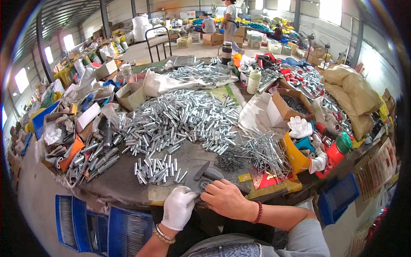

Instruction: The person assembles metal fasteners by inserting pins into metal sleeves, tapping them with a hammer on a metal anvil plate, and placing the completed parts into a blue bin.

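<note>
My left hand (178, 207), in a white glove, rests at the near edge of the worktable (115, 182) and touches a grey metal tool block (203, 176). My bare right hand (225, 198) lies beside it, fingers curled on the same block, a red bead bracelet on the wrist. Whether either hand pinches a small part is hidden. Just beyond the hands stands a small group of short silver metal tubes (156, 168). A large heap of the same tubes (180, 120) fills the table's middle. Thin metal pins (261, 150) and small dark springs (229, 162) lie to the right.
Blue crates (107, 222) stand on the floor at the lower left. Cardboard boxes (291, 105), white gloves (299, 127), a yellow bin (294, 156) and a red jug (336, 152) crowd the right side. A black chair (158, 43) and people stand farther back among boxes.
</note>
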{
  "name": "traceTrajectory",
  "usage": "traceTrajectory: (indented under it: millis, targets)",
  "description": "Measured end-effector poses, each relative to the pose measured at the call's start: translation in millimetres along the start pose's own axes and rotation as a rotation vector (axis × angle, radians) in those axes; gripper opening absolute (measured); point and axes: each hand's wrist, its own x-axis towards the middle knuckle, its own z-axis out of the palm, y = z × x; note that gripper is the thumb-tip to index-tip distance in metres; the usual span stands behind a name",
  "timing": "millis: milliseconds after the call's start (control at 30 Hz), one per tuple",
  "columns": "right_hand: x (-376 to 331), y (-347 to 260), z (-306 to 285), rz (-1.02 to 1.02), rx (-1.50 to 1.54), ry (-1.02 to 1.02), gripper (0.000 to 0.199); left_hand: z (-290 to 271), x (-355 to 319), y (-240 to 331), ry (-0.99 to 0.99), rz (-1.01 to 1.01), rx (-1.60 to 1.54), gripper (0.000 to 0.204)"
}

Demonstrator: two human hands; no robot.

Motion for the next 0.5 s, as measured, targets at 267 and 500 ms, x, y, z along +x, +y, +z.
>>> traceTrajectory:
  millis: [267, 500]
  targets:
    - [-9, 13, 2, 0.121, -0.062, 0.002, 0.011, 9, 2, -12, -0.021, 0.007, 0.008, 0.011]
    - [-22, 37, -28, 0.406, -0.023, -0.058, 0.048, 4, 16, -7, -0.03, -0.072, -0.066, 0.014]
